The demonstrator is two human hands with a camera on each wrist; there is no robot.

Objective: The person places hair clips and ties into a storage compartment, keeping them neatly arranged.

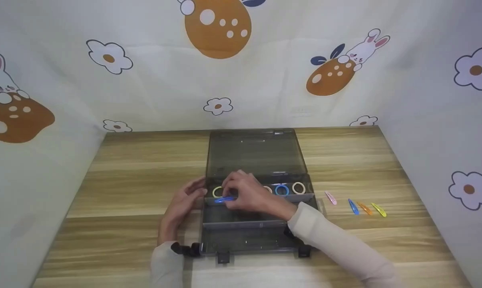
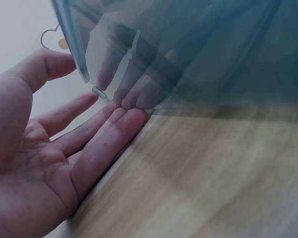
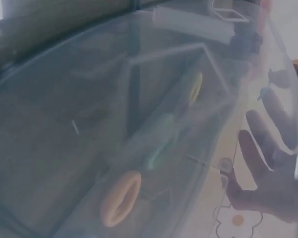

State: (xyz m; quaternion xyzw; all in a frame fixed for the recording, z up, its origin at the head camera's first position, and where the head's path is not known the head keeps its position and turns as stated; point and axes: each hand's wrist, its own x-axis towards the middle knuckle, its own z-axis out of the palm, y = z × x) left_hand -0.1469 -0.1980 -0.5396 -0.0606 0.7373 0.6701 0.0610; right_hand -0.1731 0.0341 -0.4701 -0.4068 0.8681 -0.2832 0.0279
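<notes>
A dark see-through plastic case (image 1: 247, 236) lies on the table with its lid (image 1: 253, 154) folded back. My right hand (image 1: 247, 194) pinches a blue hair clip (image 1: 224, 199) at the left end of the divider between the back and middle compartments. Small ring-shaped hair ties line the back compartment, among them a yellow-green one (image 1: 217, 192), a blue one (image 1: 282, 190) and a beige one (image 1: 299, 188); my right hand covers part of the row. My left hand (image 1: 184, 202) is at the case's left side, its fingers (image 2: 97, 139) extended along the clear wall.
Right of the case lie a pink hair clip (image 1: 331, 198), a blue one (image 1: 353, 206), an orange one (image 1: 365, 208) and a yellow one (image 1: 379, 209). Black latches (image 1: 223, 257) stick out at the case's front. A patterned curtain (image 1: 161, 88) stands behind the table.
</notes>
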